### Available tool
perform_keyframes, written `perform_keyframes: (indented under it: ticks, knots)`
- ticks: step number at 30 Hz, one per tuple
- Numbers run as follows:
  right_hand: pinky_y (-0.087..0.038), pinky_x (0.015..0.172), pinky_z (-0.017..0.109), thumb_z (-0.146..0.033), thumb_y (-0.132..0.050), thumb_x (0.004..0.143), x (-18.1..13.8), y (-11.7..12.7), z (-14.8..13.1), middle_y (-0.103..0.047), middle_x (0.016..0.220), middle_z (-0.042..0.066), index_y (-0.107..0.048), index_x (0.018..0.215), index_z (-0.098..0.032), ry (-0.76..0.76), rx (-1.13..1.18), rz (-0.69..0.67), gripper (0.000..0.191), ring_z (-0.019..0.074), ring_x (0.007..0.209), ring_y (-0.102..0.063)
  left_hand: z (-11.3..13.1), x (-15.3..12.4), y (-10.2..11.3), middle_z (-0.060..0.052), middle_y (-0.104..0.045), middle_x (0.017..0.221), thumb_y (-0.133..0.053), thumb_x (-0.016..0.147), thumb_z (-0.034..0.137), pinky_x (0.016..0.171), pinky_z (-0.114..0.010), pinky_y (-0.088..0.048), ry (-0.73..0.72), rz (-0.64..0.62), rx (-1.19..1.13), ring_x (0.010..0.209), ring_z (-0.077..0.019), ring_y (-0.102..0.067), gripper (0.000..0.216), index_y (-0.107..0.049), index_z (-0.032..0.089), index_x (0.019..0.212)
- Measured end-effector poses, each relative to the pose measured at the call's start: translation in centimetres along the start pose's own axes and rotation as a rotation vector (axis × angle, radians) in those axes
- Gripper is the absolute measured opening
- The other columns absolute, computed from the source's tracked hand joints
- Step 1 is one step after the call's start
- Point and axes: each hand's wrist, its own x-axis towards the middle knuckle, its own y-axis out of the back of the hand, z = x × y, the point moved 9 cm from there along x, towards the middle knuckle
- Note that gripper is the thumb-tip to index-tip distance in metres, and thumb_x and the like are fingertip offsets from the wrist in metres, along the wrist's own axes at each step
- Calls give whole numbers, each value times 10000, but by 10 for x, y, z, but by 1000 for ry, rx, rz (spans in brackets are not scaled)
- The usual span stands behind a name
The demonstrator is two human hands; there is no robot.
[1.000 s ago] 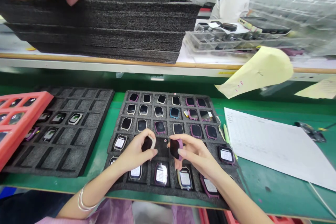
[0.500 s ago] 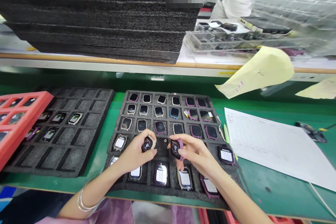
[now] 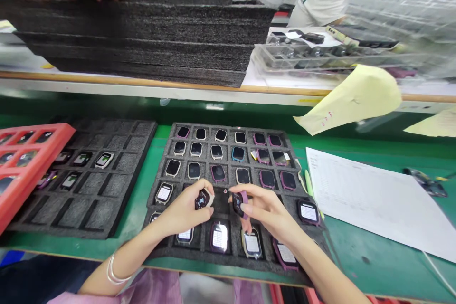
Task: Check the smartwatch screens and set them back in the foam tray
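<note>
My left hand (image 3: 192,206) is closed around a light-cased smartwatch (image 3: 202,199), its dark round-dial screen turned up. In my right hand (image 3: 258,204) a purple smartwatch (image 3: 238,203) is pinched between thumb and fingers, its screen lit with a similar dial. Both hands are held side by side over a black foam tray (image 3: 222,216). Rows of smartwatches sit in its pockets: the far rows have dark screens, while nearer ones, such as a purple-framed watch (image 3: 219,236) and a pale-framed watch (image 3: 251,242), show white lit screens. My forearms cover some pockets.
At left, a second foam tray (image 3: 103,216) holds several watches, partly under a red tray (image 3: 35,166). White paper (image 3: 377,194) lies at right. Beyond, a shelf bears stacked black foam (image 3: 149,42) and clear plastic trays (image 3: 306,59). A yellow note (image 3: 356,95) hangs from the shelf edge.
Another person's hand has come in at the upper left, on the foam stack. My hands keep hold of the two watches, almost unmoved; the view has shifted slightly.
</note>
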Motion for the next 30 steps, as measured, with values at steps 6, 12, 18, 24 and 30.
perform_keyframes:
  ticks: [6, 12, 18, 24, 30]
  knots:
    - [-559, 506, 160, -229, -739, 875, -1, 3, -2, -721, 928, 62, -697, 1166, -208, -3, -26, 54, 294, 88, 523, -660, -5, 1, -3, 91, -399, 689, -543, 825, 174, 393, -177, -301, 49, -12, -181, 410, -48, -352, 177, -435, 225, 955]
    - [-561, 473, 172, -249, -745, 864, 0, 6, -1, -713, 986, 83, -693, 1171, -201, 15, -49, 41, 315, 95, 505, -658, -3, 1, 1, 85, -379, 696, -531, 804, 125, 406, -164, -282, 41, 37, -143, 440, -41, -332, 154, -444, 215, 895]
    - [-554, 446, 195, -281, -769, 839, -1, 7, -1, -715, 915, 76, -701, 1146, -176, -7, -44, 64, 332, 109, 480, -642, 1, 1, 5, 74, -403, 708, -532, 762, 78, 501, -191, -310, -6, 60, -78, 515, -63, -360, 175, -463, 205, 861]
    - [-543, 457, 190, -277, -773, 835, -2, 4, -4, -720, 812, 51, -712, 1134, -180, -17, -52, 101, 321, 111, 473, -635, 1, 2, 5, 75, -397, 701, -538, 762, 106, 529, -221, -293, 7, 57, -65, 517, -84, -352, 187, -470, 212, 901]
    - [-539, 466, 193, -284, -746, 865, -2, 7, -1, -713, 680, 29, -691, 1177, -187, 11, -88, 54, 332, 123, 465, -635, 7, 2, 9, 44, -437, 776, -533, 742, 90, 677, -248, -325, -39, 94, 5, 727, -138, -432, 204, -479, 205, 901]
